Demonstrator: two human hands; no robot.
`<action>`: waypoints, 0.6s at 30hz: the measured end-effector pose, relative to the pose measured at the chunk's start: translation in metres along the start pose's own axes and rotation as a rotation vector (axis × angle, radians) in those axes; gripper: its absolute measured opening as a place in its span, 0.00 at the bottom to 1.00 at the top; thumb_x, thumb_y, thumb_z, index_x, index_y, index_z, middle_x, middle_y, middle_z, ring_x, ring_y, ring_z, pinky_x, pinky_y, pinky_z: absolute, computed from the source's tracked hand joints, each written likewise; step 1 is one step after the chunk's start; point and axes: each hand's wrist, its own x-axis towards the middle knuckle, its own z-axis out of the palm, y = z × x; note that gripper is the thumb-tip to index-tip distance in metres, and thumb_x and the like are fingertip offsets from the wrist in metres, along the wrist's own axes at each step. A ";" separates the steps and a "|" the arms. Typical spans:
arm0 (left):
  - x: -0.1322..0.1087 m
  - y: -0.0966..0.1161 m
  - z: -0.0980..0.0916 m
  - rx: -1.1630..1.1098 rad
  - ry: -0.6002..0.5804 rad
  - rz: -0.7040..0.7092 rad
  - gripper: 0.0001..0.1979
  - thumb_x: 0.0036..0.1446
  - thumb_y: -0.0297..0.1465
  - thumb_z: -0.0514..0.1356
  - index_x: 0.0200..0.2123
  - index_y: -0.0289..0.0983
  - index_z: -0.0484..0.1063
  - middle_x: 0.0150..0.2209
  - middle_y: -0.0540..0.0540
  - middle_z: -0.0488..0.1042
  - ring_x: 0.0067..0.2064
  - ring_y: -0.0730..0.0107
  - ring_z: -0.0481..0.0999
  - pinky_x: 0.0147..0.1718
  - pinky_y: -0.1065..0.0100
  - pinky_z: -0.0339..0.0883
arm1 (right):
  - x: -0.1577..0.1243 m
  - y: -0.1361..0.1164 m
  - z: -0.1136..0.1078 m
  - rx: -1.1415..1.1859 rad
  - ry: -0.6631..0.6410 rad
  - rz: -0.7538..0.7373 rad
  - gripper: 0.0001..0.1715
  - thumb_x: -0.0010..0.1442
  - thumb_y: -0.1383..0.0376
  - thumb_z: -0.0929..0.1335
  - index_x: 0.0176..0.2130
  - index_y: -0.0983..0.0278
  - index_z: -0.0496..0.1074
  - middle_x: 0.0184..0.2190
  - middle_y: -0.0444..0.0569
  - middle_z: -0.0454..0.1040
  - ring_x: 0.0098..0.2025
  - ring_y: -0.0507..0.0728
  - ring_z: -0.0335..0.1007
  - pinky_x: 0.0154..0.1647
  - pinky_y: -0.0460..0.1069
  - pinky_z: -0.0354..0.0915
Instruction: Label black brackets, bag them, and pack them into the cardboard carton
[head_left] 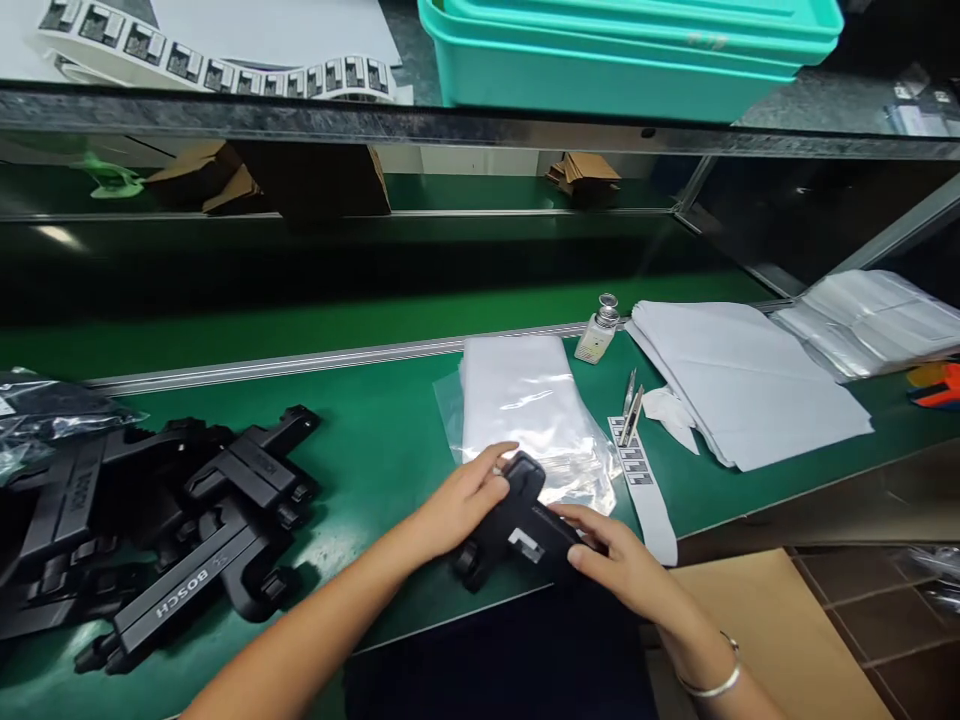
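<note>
A black plastic part (517, 528) with a small white label lies on the green table (375, 450) near its front edge. My left hand (465, 498) grips its upper left end, fingers curled over it. My right hand (611, 560) rests on its lower right end, fingers pressing down on it. Just behind the part lies a stack of clear plastic bags (529, 405). A strip of printed labels (637, 480) lies to the right of the bags, with tweezers (630, 410) on its top end.
A pile of black parts marked BOSCH (172, 530) fills the table's left. A small glass bottle (598, 330), white sheets (742, 380) and more clear bags (870, 320) lie at the right. A teal bin (622, 60) and a label roll (217, 65) sit on the upper shelf.
</note>
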 end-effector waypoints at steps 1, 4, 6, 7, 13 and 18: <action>0.012 0.001 0.005 0.156 -0.031 0.006 0.20 0.68 0.38 0.48 0.59 0.37 0.61 0.50 0.41 0.76 0.47 0.61 0.78 0.45 0.62 0.73 | -0.008 0.010 -0.006 0.053 0.081 0.023 0.27 0.61 0.51 0.69 0.55 0.60 0.74 0.51 0.54 0.78 0.53 0.66 0.74 0.56 0.60 0.69; 0.036 -0.010 0.023 0.587 -0.138 0.045 0.12 0.65 0.36 0.57 0.47 0.37 0.69 0.43 0.42 0.76 0.44 0.59 0.77 0.39 0.62 0.72 | -0.040 0.042 -0.026 0.204 0.303 0.115 0.29 0.58 0.47 0.70 0.52 0.60 0.77 0.48 0.56 0.79 0.44 0.67 0.79 0.47 0.60 0.74; 0.044 -0.020 0.031 0.686 -0.186 0.072 0.08 0.63 0.35 0.59 0.40 0.36 0.72 0.41 0.41 0.76 0.44 0.55 0.76 0.38 0.61 0.70 | -0.061 0.058 -0.039 0.282 0.403 0.167 0.31 0.56 0.46 0.71 0.52 0.61 0.77 0.48 0.58 0.79 0.38 0.66 0.80 0.40 0.60 0.77; 0.047 -0.025 0.033 0.695 -0.194 0.073 0.06 0.63 0.33 0.58 0.38 0.36 0.72 0.40 0.41 0.76 0.44 0.55 0.75 0.37 0.61 0.70 | -0.070 0.064 -0.046 0.310 0.442 0.181 0.32 0.55 0.46 0.71 0.52 0.61 0.77 0.47 0.58 0.79 0.36 0.67 0.80 0.38 0.60 0.77; 0.030 -0.031 0.004 0.775 -0.146 0.009 0.12 0.66 0.27 0.49 0.36 0.37 0.72 0.35 0.43 0.75 0.39 0.60 0.75 0.34 0.64 0.68 | -0.094 0.076 -0.066 0.340 0.552 0.151 0.27 0.52 0.49 0.74 0.49 0.57 0.79 0.49 0.57 0.79 0.42 0.70 0.80 0.40 0.59 0.78; -0.057 -0.030 -0.014 0.791 -0.127 -0.001 0.13 0.65 0.28 0.49 0.38 0.36 0.74 0.40 0.39 0.77 0.44 0.56 0.76 0.44 0.58 0.69 | -0.089 0.082 -0.064 0.286 0.502 0.141 0.28 0.52 0.47 0.73 0.50 0.56 0.79 0.48 0.57 0.80 0.42 0.71 0.80 0.38 0.58 0.78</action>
